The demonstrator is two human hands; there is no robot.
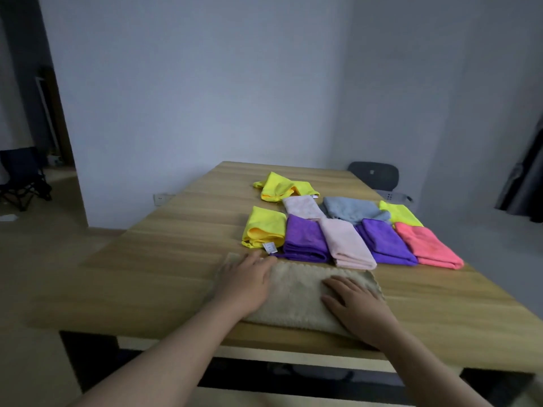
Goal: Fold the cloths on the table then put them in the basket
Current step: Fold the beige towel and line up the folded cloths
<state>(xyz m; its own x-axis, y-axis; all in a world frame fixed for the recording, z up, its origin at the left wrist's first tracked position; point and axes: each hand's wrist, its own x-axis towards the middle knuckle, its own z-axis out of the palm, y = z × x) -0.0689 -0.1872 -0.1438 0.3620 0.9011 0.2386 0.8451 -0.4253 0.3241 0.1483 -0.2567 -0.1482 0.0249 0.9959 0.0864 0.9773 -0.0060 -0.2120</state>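
Cloth (296,298) lies under both flat, open hands, left (245,284) and right (357,305); smooth outward before folding.

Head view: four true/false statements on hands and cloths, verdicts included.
1. The left hand and right hand rest flat on the beige cloth. True.
2. The coral cloth sits leftmost in the front row. False: it sits rightmost; a yellow cloth is leftmost.
3. The grey cloth lies behind the front row. True.
4. The right hand grips a purple cloth. False: it touches only the beige cloth.
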